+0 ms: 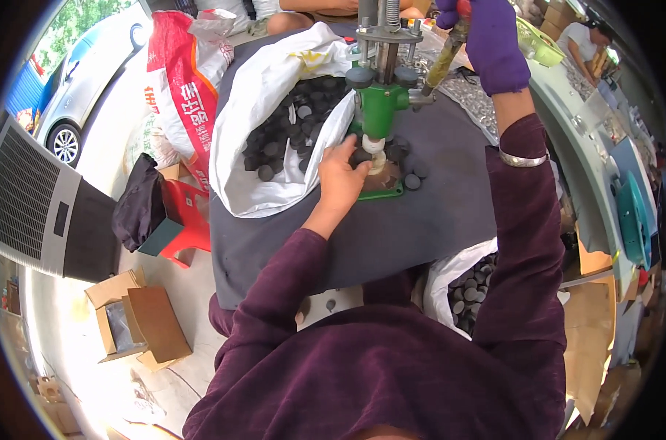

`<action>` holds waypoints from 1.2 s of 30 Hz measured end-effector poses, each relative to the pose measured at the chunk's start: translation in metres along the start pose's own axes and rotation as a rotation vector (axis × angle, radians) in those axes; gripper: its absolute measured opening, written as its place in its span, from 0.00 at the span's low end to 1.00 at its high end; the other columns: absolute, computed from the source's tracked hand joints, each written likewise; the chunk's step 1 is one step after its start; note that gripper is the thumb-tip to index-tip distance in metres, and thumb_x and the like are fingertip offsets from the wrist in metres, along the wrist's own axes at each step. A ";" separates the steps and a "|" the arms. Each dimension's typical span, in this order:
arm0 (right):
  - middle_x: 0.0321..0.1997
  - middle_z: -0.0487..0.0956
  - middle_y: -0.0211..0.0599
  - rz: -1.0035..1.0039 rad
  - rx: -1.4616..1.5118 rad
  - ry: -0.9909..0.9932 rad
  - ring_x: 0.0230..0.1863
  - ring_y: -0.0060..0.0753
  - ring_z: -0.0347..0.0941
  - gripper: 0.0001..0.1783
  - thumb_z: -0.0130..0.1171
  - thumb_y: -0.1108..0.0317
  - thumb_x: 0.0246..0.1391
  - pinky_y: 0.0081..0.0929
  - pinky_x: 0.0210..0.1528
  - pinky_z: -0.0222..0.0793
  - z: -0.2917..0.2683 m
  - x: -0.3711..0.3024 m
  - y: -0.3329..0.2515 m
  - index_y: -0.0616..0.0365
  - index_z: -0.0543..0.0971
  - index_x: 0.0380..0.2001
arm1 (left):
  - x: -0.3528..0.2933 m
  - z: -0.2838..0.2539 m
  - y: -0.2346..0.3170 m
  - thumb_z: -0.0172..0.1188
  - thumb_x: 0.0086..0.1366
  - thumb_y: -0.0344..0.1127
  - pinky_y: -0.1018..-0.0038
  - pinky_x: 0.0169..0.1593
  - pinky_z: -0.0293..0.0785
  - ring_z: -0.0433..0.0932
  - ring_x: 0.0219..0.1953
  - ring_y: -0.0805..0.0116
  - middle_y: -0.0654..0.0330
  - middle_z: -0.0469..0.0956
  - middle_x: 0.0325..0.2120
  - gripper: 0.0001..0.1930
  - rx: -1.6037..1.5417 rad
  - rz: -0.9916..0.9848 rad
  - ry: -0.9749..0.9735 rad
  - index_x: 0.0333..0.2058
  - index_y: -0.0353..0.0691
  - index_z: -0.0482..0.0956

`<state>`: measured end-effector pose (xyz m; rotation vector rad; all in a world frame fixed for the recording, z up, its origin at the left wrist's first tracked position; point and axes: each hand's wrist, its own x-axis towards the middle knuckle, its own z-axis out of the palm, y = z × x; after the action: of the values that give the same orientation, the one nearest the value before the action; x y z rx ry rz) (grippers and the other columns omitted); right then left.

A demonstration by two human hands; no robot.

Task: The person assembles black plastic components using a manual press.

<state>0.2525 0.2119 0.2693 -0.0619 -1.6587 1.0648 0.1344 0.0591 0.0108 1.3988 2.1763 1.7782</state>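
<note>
My bare left hand (342, 172) pinching a small dark round disc (360, 156) under the green metal press (379, 103) at frame centre, my purple-gloved right hand (492, 40) clenched around its lever handle (445, 59) at top.

**What we wear**

We wear a dark purple, long-sleeved velvety top with creased sleeves. Our right hand (492, 40) is covered by a purple glove, and a silver bangle (522, 159) circles that forearm above the pushed-up cuff. Our left hand (342, 178) is bare.

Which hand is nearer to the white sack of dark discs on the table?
Left. The left hand rests beside the white sack; the gloved right hand grips the press lever, farther away.
</note>
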 end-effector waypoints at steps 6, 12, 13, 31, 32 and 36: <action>0.17 0.71 0.31 0.088 0.004 0.101 0.15 0.22 0.66 0.21 0.45 0.58 0.63 0.19 0.20 0.63 0.011 -0.004 -0.011 0.67 0.77 0.39 | 0.001 0.012 0.000 0.72 0.45 0.32 0.62 0.50 0.67 0.74 0.43 0.54 0.55 0.81 0.39 0.45 0.011 0.010 -0.029 0.61 0.35 0.58; 0.21 0.70 0.30 -0.219 -0.183 0.089 0.20 0.21 0.66 0.17 0.45 0.64 0.63 0.21 0.25 0.66 -0.015 -0.042 0.006 0.67 0.75 0.44 | 0.004 0.016 0.000 0.72 0.47 0.34 0.59 0.55 0.60 0.72 0.46 0.56 0.59 0.82 0.40 0.46 -0.015 -0.051 -0.095 0.63 0.34 0.55; 0.26 0.71 0.31 -0.376 -0.250 -0.070 0.25 0.21 0.67 0.16 0.44 0.69 0.64 0.23 0.31 0.71 -0.022 -0.054 0.000 0.67 0.73 0.50 | 0.005 0.015 0.002 0.72 0.47 0.34 0.57 0.55 0.60 0.72 0.47 0.57 0.60 0.82 0.39 0.46 -0.011 -0.049 -0.094 0.63 0.34 0.54; 0.19 0.71 0.30 0.016 -0.319 -0.092 0.22 0.17 0.67 0.16 0.42 0.72 0.62 0.23 0.36 0.74 -0.007 -0.130 -0.053 0.71 0.78 0.40 | 0.077 0.008 -0.018 0.50 0.52 0.24 0.67 0.45 0.75 0.81 0.38 0.51 0.46 0.81 0.31 0.17 0.229 -0.054 -0.224 0.41 0.34 0.80; 0.19 0.71 0.30 0.016 -0.345 -0.125 0.22 0.17 0.67 0.16 0.42 0.71 0.63 0.23 0.34 0.74 -0.009 -0.114 -0.053 0.71 0.78 0.42 | 0.086 0.011 -0.017 0.54 0.51 0.28 0.63 0.40 0.77 0.81 0.36 0.50 0.45 0.81 0.29 0.09 0.235 -0.089 -0.226 0.29 0.36 0.82; 0.20 0.70 0.29 -0.075 -0.456 -0.181 0.22 0.18 0.67 0.18 0.41 0.69 0.64 0.21 0.33 0.74 -0.017 -0.069 -0.045 0.70 0.78 0.42 | 0.114 0.020 0.010 0.63 0.54 0.38 0.72 0.28 0.74 0.79 0.25 0.66 0.52 0.80 0.24 0.12 0.031 -0.437 -0.620 0.30 0.32 0.82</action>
<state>0.3137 0.1587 0.2463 -0.2034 -2.0272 0.6329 0.0814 0.1449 0.0687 1.1475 1.9585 0.9980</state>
